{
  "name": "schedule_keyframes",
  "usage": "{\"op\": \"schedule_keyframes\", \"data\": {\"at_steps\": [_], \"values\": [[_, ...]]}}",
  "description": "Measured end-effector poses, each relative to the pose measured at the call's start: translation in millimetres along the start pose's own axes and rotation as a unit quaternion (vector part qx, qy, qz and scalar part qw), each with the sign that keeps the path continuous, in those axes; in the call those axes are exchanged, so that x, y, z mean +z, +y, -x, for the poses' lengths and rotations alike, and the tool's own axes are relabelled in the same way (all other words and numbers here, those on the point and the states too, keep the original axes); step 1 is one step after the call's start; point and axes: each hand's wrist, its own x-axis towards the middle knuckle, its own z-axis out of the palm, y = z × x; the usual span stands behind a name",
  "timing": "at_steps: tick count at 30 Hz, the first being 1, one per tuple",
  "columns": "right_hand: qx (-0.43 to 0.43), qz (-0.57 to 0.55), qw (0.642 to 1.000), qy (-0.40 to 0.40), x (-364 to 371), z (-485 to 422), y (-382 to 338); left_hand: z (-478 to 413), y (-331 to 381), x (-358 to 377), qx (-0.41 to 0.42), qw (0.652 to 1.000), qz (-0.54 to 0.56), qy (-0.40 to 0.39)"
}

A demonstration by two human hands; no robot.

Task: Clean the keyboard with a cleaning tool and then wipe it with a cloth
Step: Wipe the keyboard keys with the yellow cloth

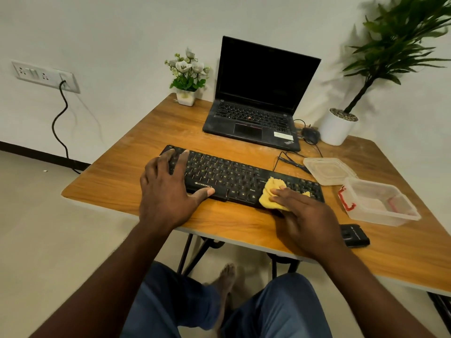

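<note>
The keyboard (239, 176) lies near the front edge of the surface (146, 132). Its long axis runs left to right, with the left end a little farther from me. My left hand (166, 191) rests on that left end, fingers (181, 162) spread wide and flat, thumb on the front rim, holding nothing. My right hand (302, 213) grips the yellow cloth (271, 193), bunched on the keys right of the middle. Most keys lie leftward of the cloth, so I judge the next wipe runs along the long axis towards my left hand.
</note>
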Motion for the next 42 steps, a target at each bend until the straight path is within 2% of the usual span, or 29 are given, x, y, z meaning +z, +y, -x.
{"op": "schedule_keyframes", "data": {"at_steps": [2,5,7,10,12,14,15,17,19,21,26,33,36,42], "values": [[0.004,-0.032,0.999,0.002,11.6,-8.3,-16.6,3.4,12.4,1.3,0.028,1.0,0.004,0.012],[-0.042,-0.042,0.998,-0.034,21.2,-10.8,-29.4,9.9,41.9,6.2,0.075,0.997,-0.002,-0.014],[-0.03,-0.053,0.997,-0.048,12.7,-8.3,-19.8,12.0,56.6,12.1,0.152,0.988,-0.005,-0.021],[0.086,-0.07,0.994,0.004,-6.9,-9.7,4.0,13.2,60.8,21.7,0.252,0.967,-0.024,-0.013],[0.187,-0.115,0.972,0.086,-20.3,-25.1,19.2,12.6,61.0,24.5,0.26,0.965,-0.025,0.003],[0.224,-0.102,0.959,0.142,-25.6,-50.0,28.1,13.5,61.4,24.1,0.256,0.966,-0.03,0.006],[0.228,-0.088,0.959,0.142,-24.8,-63.8,31.1,14.0,61.9,24.0,0.253,0.967,-0.03,0.009],[0.236,-0.081,0.965,0.077,-14.2,-88.6,30.6,14.8,61.5,23.3,0.239,0.971,-0.022,0.011],[0.22,-0.06,0.973,-0.03,2.9,-103.5,22.4,15.1,60.7,23.6,0.23,0.973,-0.021,0.013],[0.197,-0.012,0.977,-0.079,18.1,-111.1,13.5,13.9,60.4,24.5,0.234,0.972,-0.024,0.018],[0.241,0.009,0.97,-0.043,33.4,-124.1,16.4,11.7,60.4,24.4,0.228,0.973,-0.018,0.024],[0.232,0.041,0.97,-0.065,35.2,-122.6,9.6,11.2,59.1,26.4,0.226,0.973,-0.013,0.031],[0.253,0.01,0.966,-0.057,40.4,-134.0,14.3,10.8,57.9,26.5,0.219,0.975,-0.002,0.02],[0.218,-0.079,0.96,-0.16,47.8,-169.7,11.8,10.2,57.3,25.4,0.216,0.976,-0.005,0.019]]}}
